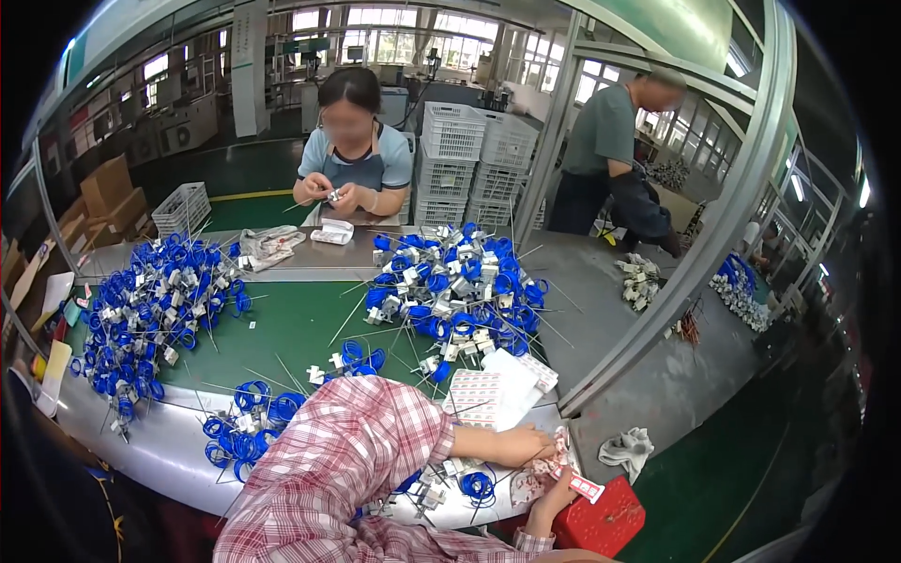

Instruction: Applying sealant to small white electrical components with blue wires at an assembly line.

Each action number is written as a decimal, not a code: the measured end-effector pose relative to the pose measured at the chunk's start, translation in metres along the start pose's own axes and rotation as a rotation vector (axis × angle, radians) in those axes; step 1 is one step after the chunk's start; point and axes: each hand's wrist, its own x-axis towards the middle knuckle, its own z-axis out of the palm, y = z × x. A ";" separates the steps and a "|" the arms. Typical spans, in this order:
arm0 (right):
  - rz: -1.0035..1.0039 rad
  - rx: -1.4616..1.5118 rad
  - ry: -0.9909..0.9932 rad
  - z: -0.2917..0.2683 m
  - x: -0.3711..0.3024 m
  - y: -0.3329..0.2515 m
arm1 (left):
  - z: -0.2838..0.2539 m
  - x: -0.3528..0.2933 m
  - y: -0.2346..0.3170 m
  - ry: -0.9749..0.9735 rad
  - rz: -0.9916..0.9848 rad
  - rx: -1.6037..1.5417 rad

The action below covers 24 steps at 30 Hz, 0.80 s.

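Note:
Both my arms, in a red-and-white plaid sleeve, reach to the right end of the bench. My left hand (pixel 524 447) has its fingers closed at a crumpled red-and-white printed paper (pixel 561 452); its fingertips are partly hidden. Just below, my right hand (pixel 554 499) grips a red-and-white label strip (pixel 588 488), which sticks out over a red box (pixel 605 524). Whether paper and strip are one piece I cannot tell. Left of my hands lie a sheet of red-and-white labels (pixel 475 394) and white paper (pixel 514 387). Under my forearm are blue coiled wires with white connectors (pixel 478 486).
Large heaps of blue wire coils lie at the left (pixel 160 305) and far middle (pixel 460 291) of the green-topped bench (pixel 291 324). A white glove (pixel 627 450) lies right of the red box. A metal post (pixel 676 272) rises at the right. Across the bench a co-worker (pixel 352 159) handles a small part.

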 end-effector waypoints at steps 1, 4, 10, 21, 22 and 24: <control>0.032 0.012 -0.047 -0.004 0.004 0.000 | -0.004 -0.001 0.002 0.057 0.037 -0.054; 0.089 0.055 -0.155 -0.011 0.011 -0.002 | -0.010 0.000 0.008 0.145 0.119 -0.056; 0.154 0.203 -0.151 -0.008 0.003 -0.011 | 0.002 0.004 0.010 0.187 0.105 -0.091; 0.005 0.371 -0.003 -0.022 0.031 -0.072 | -0.066 -0.031 -0.026 -0.035 -0.077 0.000; 0.008 0.387 -0.007 -0.016 0.027 -0.081 | -0.094 -0.035 -0.015 0.022 -0.005 0.018; -0.052 0.422 -0.105 -0.004 0.023 -0.087 | -0.156 -0.048 0.010 0.020 -0.147 0.051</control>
